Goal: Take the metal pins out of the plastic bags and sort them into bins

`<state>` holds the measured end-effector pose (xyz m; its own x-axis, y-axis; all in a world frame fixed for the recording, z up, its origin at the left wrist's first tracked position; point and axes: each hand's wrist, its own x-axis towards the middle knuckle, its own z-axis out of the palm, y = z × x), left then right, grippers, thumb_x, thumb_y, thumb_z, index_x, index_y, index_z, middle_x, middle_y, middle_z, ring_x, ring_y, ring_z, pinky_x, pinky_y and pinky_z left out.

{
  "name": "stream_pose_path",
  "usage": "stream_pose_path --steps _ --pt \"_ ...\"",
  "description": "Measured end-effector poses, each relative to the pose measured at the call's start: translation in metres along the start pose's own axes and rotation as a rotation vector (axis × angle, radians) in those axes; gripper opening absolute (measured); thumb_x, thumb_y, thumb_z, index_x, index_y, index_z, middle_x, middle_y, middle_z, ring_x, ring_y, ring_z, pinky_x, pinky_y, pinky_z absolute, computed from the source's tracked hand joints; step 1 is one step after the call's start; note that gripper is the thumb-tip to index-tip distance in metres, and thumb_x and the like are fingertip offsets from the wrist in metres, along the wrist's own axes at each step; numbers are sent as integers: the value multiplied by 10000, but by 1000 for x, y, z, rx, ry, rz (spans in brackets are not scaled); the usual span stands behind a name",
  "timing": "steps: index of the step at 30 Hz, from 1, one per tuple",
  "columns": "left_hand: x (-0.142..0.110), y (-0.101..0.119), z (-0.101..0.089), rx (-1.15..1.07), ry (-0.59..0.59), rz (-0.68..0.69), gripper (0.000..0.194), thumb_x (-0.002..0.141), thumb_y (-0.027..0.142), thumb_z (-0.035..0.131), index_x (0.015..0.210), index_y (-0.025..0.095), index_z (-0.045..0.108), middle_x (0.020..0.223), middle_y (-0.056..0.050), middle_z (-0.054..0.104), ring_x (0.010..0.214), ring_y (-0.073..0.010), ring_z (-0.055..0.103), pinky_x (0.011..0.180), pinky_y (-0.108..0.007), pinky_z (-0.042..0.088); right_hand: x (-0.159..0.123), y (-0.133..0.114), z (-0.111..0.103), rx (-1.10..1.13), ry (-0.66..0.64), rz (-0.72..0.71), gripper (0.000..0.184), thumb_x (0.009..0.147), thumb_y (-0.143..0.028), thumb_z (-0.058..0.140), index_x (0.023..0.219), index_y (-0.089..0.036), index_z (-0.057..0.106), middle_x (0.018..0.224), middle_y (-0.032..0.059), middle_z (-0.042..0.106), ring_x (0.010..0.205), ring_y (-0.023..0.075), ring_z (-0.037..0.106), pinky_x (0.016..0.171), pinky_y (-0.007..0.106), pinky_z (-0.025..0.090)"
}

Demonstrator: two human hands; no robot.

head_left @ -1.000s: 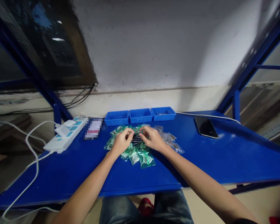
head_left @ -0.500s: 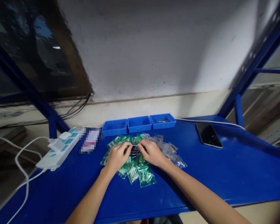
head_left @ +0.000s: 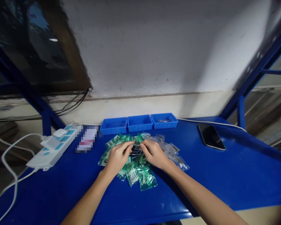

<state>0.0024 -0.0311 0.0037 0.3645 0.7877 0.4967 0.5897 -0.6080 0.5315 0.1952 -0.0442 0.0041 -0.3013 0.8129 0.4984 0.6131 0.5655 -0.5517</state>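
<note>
A thin metal rod (head_left: 136, 145) spans the gap between the left hand (head_left: 118, 156) and the right hand (head_left: 155, 153), above a heap of metal pieces (head_left: 136, 153). The fingertips of both hands appear closed on its ends; the exact contact points are too small to make out. The remaining fingers curl inward and are partly concealed by the backs of the hands. The hands cover the sides of the heap, so its full extent cannot be determined. Both forearms are cut off at the lower edge.

Green bags (head_left: 148, 179) surround the heap at left and front; clear bags (head_left: 172, 150) lie at right, partly behind the right hand. Their contents are indistinct. Three blue bins (head_left: 140, 124) stand in a row behind the bags; the rightmost contains small metal parts (head_left: 163, 120). A phone (head_left: 211, 136) lies at far right. At left are a pixelated flat object (head_left: 87, 139) and a power strip (head_left: 53, 150).
</note>
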Motion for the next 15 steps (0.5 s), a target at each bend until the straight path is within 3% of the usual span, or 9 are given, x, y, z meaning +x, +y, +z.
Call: stream_pose_path --steps 9,15 --pt "1 9 1 -147 16 -130 234 895 254 468 1028 212 656 741 -1 712 671 -138 671 639 -223 543 -2 -3 -2 54 37 6 156 921 -255 399 863 -192 530 696 13 575 615 136 536 590 245 378" --pt "0 9 4 -104 89 -161 207 884 256 472 950 210 663 681 5 702 588 -130 652 556 -210 523 -4 -8 6 29 5 43 195 931 -260 371 845 -190 532 678 17 583 587 136 539 555 251 374"
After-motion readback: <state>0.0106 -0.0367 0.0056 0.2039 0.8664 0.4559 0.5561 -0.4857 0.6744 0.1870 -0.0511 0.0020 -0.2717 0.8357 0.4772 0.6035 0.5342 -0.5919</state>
